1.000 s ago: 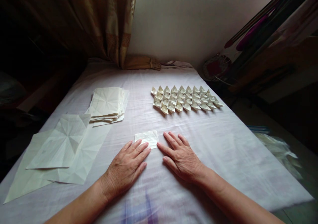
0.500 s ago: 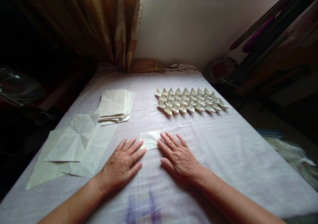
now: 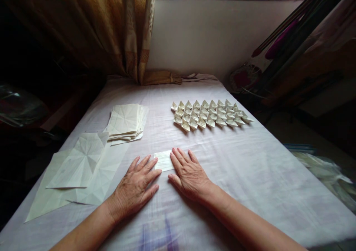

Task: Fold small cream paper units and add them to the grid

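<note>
A small folded white paper (image 3: 163,160) lies flat on the cloth-covered table between my hands. My left hand (image 3: 136,186) rests palm down with its fingers spread, the fingertips at the paper's left edge. From the other side my right hand (image 3: 189,173) lies flat, its fingertips over the paper's right edge and its thumb apart, below the paper. Neither hand grips anything. Parts of the paper's side edges are hidden under the fingers.
Rows of small folded paper boats (image 3: 210,115) stand at the back right. A stack of creased paper squares (image 3: 124,120) sits at the back left, with larger creased sheets (image 3: 80,165) nearer me. Behind the table (image 3: 250,184) hangs a gold curtain (image 3: 125,28).
My right hand has slid left over the paper, closer to my left hand. My left hand stays nearly in place. The whole view has shifted slightly.
</note>
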A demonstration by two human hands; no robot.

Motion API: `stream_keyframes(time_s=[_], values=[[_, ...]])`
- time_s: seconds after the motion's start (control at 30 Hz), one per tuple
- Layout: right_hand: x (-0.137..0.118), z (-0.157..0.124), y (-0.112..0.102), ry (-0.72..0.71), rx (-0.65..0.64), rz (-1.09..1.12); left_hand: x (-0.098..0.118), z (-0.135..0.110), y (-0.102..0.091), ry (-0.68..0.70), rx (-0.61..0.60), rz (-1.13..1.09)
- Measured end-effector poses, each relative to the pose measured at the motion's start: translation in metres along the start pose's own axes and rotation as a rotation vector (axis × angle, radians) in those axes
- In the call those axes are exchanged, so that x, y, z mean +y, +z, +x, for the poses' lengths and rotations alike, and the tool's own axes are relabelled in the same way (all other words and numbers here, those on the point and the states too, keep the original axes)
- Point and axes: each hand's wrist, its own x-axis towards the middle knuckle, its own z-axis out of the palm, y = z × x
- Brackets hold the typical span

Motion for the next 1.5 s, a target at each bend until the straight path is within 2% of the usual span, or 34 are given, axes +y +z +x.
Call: stream_keyframes(time_s=[0.27, 0.37, 0.57, 0.7, 0.83, 1.03, 1.3, 1.5], values=[[-0.001, 0.001, 0.001, 0.007, -0.007, -0.012, -0.002, 0.012, 0.009, -0.096, 0.059, 0.004], [0.001, -0.001, 0.001, 0.002, -0.012, -0.013, -0.003, 0.011, 0.010, -0.106, 0.039, 0.021], [0.014, -0.010, -0.005, -0.024, -0.020, -0.020, -0.008, 0.007, 0.008, -0.035, -0.072, 0.048], [0.019, -0.013, -0.010, -0.050, -0.042, -0.035, -0.008, 0.008, 0.006, -0.041, -0.094, 0.058], [0.011, -0.008, -0.007, -0.017, -0.002, -0.047, -0.005, 0.010, 0.002, -0.039, -0.099, 0.077], [-0.003, 0.000, 0.000, -0.151, -0.034, 0.021, -0.003, 0.011, 0.001, -0.045, -0.109, 0.081], [0.024, -0.008, -0.008, -0.134, -0.067, -0.015, -0.009, 0.008, 0.002, 0.004, -0.116, 0.100], [0.025, -0.009, -0.009, -0.118, -0.060, -0.017, -0.019, 0.007, -0.001, 0.042, -0.167, 0.095]])
